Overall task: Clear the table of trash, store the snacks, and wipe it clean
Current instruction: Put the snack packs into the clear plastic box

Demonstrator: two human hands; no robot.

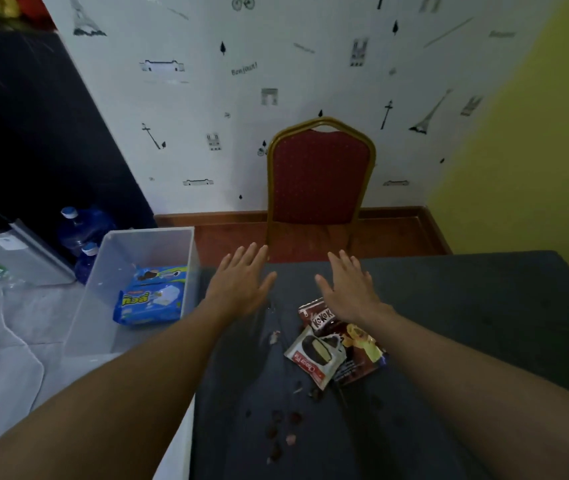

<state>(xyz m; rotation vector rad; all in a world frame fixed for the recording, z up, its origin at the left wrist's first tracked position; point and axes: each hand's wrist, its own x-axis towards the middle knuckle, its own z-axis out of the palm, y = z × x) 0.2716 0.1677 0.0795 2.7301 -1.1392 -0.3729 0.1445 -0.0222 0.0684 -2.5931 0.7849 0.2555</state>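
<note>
Crumbs lie nearest you on the worktop. Your left hand and right hand are spread, empty; grabbing the wrappers hastily could scatter crumbs floorward.

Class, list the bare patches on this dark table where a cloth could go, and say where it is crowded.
Bare: the table right of the wrappers, out to its edge, and the far strip by the chair. Crowded: the middle, wrappers by the right hand, crumbs nearer the camera.
</note>
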